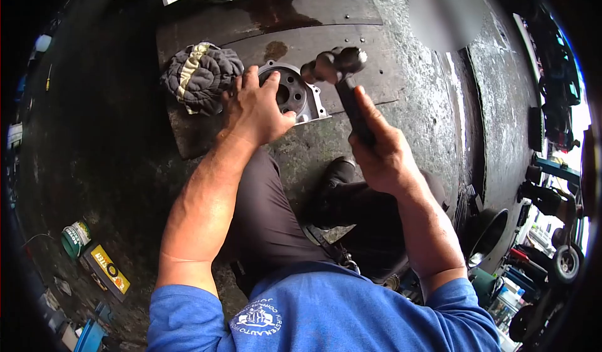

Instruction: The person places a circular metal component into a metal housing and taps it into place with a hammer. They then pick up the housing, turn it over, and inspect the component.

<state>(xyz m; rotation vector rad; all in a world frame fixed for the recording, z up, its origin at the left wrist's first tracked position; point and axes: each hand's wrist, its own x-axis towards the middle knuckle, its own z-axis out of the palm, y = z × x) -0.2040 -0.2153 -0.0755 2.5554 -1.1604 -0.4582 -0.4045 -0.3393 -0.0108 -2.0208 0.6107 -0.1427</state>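
Hammer (pixel 347 91) is gripped in the right hand (pixel 384 154); to its left, a round metal part (pixel 301 90) on the board (pixel 351 41) is touched by the left hand (pixel 258 109), fingers spread.

Board (pixel 376 63) on flr (pixel 113 164) w/ cloth bundle (pixel 210 69) & metal hsg (pixel 303 90)

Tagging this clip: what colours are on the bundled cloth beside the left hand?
The bundled cloth is dark grey with a pale yellow band; head view.
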